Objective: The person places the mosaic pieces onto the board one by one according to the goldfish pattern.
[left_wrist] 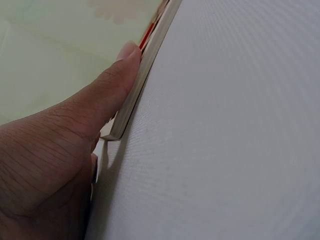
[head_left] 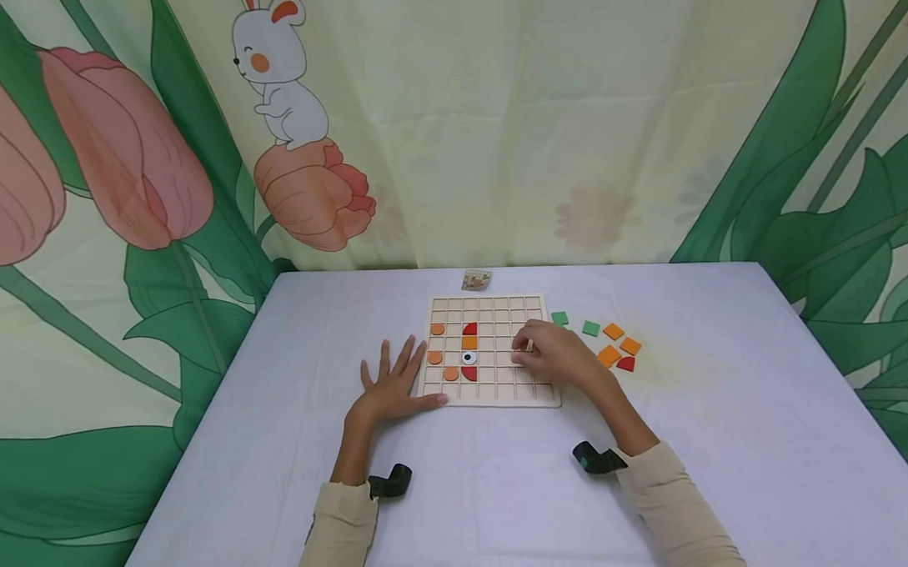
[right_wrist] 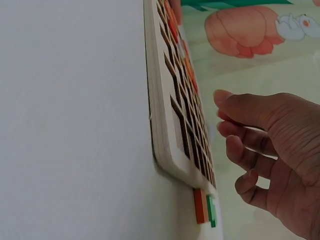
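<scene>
Five fingers of the left hand [head_left: 390, 392] spread wide, gripping nothing, thumb on the near edge of the pale wooden grid board [head_left: 503, 392]; over its right side I see the right hand [head_left: 560, 354], fingers loosely curled, though I can't tell whether they pinch anything. The board lies flat on the white tablecloth [head_left: 484, 501], orange discs [head_left: 435, 358], red quarter-circles [head_left: 469, 373] and an eye tile [head_left: 469, 358] in its left cells.
</scene>
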`<state>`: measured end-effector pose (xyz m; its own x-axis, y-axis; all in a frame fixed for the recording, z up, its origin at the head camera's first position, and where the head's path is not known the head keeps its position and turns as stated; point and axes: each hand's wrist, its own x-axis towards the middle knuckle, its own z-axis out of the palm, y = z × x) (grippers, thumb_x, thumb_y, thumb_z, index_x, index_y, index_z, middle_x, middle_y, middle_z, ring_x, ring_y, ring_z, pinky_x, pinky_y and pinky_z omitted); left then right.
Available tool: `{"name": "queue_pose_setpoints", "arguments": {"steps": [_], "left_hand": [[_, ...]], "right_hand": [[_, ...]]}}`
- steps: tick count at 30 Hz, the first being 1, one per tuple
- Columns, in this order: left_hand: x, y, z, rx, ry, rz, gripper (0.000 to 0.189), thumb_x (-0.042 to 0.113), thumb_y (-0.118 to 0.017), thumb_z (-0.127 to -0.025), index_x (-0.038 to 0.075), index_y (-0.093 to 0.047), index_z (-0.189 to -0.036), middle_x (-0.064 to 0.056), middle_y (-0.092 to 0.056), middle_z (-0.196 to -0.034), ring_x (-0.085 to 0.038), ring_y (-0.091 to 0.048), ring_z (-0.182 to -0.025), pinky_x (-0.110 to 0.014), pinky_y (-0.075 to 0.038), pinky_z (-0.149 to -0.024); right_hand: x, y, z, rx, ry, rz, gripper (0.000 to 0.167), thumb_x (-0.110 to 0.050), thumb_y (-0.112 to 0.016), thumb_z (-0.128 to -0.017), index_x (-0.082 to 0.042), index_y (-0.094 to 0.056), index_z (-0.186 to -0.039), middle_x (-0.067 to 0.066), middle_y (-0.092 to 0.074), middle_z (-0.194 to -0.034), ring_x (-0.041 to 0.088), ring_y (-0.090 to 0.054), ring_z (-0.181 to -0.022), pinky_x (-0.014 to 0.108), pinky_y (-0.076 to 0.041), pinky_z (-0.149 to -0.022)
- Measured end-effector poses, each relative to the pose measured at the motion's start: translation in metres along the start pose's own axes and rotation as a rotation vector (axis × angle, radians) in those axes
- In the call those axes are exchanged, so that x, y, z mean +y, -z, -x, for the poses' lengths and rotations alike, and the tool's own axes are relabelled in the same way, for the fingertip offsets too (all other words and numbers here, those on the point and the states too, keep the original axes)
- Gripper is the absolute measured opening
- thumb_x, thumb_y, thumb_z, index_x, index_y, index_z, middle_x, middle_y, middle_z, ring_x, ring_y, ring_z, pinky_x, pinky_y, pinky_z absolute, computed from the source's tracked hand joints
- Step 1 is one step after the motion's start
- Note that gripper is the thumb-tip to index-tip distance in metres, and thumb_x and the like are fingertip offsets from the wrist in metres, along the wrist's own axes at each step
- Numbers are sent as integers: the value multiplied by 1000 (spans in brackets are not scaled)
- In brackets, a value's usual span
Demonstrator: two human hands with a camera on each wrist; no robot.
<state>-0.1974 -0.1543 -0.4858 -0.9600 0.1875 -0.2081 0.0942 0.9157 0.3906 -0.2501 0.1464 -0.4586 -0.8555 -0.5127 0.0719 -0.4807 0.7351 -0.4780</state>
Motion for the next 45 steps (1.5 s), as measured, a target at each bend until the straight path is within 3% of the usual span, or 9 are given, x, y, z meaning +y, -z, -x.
{"name": "queue_pose_setpoints", "arguments": {"steps": [9,18,24,33,45], "left_hand": [[-1,-1,0,-10,5,1,106,68,-65,-78,22,-13,-159,-4,-1,-165,-39,18,-146,-71,12,-105],[-2,-1,-2,-10,-4,15,107,69,-65,-77,22,-13,-159,-5,0,-165,-39,19,-146,-71,13,-105],[-2,-2,-2,-9,3,5,108,70,-64,-77,22,-13,-159,-5,-1,-165,-39,18,-146,-71,12,-105],[1,1,-1,-16,10,10,107,68,-66,-78,22,-12,-159,-5,1,-165,-39,19,-146,-70,13,-105],[-2,-2,-3,-7,2,7,106,70,-64,-78,23,-14,-159,-4,-1,-165,-39,18,-146,-71,12,-105]], "right_hand": [[30,15,23,58,-12,4,23,-22,-74,-88,-5,-70,-104,2,-63,-100,15,-57,-77,32,-49,-70],[48,22,33,-10,-75,4,29,-20,-77,-85,-3,-71,-108,5,-58,-96,16,-48,-72,29,-41,-62],[52,22,35,-44,-93,6,26,-18,-76,-85,-4,-71,-107,6,-57,-101,15,-48,-70,27,-41,-61],[53,20,35,-55,-82,-5,23,-15,-75,-87,-2,-70,-105,4,-59,-96,17,-53,-80,30,-47,-71],[54,21,36,-6,-68,30,21,-16,-72,-88,-1,-69,-102,5,-61,-97,15,-52,-75,28,-47,-67]]}}
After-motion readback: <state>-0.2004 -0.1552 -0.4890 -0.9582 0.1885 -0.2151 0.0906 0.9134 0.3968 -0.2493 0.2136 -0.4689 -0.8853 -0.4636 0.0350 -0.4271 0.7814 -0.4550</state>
